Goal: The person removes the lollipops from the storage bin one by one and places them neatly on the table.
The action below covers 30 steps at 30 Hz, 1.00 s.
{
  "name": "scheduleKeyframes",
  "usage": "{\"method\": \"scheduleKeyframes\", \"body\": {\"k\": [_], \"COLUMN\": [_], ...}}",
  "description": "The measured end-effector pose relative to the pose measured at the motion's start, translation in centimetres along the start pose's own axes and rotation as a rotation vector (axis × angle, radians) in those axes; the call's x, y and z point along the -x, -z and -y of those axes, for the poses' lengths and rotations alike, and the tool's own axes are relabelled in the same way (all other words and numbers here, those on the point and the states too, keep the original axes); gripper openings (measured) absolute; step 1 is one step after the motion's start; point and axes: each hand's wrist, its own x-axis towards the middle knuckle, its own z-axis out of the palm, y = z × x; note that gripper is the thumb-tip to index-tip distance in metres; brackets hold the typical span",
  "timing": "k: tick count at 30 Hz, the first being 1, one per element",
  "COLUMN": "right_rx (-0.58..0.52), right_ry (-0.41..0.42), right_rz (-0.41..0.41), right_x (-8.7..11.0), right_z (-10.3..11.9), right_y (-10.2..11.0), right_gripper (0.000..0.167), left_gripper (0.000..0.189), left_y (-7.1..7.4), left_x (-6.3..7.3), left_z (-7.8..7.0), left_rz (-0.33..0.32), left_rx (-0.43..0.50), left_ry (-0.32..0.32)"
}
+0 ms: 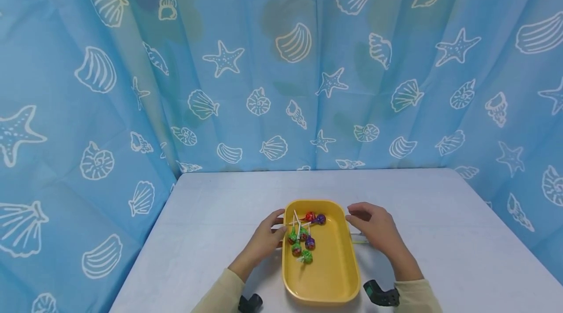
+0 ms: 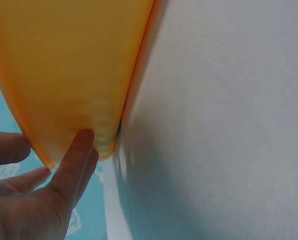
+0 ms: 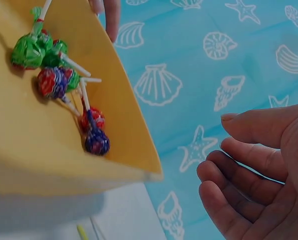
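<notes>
A yellow tray point(image 1: 327, 274) holds several wrapped lollipops point(image 1: 303, 235) with green, purple and red wrappers, heaped toward its left and far side. My left hand point(image 1: 266, 232) is at the tray's left side; in the left wrist view its extended fingers point(image 2: 76, 160) touch the outer wall, with the thumb by the rim. My right hand point(image 1: 374, 227) is beside the tray's right rim. The right wrist view shows that hand point(image 3: 258, 170) apart from the tray, fingers loosely bent and holding nothing.
Thin pale and yellow-green sticks point(image 1: 359, 241) lie on the table between the tray and my right hand. A white cloth covers the table point(image 1: 220, 205). Behind it hangs a blue curtain point(image 1: 259, 122) with a shell pattern. Dark devices point(image 1: 381, 294) are worn at both wrists.
</notes>
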Motion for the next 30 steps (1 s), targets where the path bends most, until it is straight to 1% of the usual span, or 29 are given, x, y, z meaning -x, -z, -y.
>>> {"method": "scheduleKeyframes", "body": {"k": [3,7,12,15,20,27,30], "right_rx": [-0.009,-0.033,-0.057,-0.067,-0.054,-0.057,-0.056], "right_ry": [0.029,0.043,0.055,0.076,0.1,0.114,0.136], "right_rz": [0.004,0.017,0.032,0.04,0.05,0.082,0.102], "right_x": [-0.3,-0.8,-1.2,-1.4,-1.8,-2.3,-2.6], "right_z": [0.5,1.2,1.8,1.8,1.7,1.8,2.0], "right_y": [-0.2,-0.6,-1.4,-1.8,-2.5,-3.3,-3.7], "right_gripper": [0.031,0.03,0.029,0.029,0.027,0.028,0.028], "left_gripper": [0.052,0.052,0.053,0.053,0.053,0.052,0.052], "left_y": [0.0,0.0,-0.1,-0.1,-0.1,-0.1,0.0], "left_x": [-0.1,-0.1,0.0,0.2,0.3,0.1,0.1], "left_z": [0.0,-0.1,-0.2,-0.2,-0.2,-0.2,-0.1], "left_rz": [-0.005,-0.011,-0.01,-0.004,0.004,-0.004,-0.007], "left_rx": [-0.008,-0.015,-0.012,-0.002,0.018,0.007,0.008], "left_ry": [0.005,0.014,0.01,0.003,-0.005,0.0,-0.002]}}
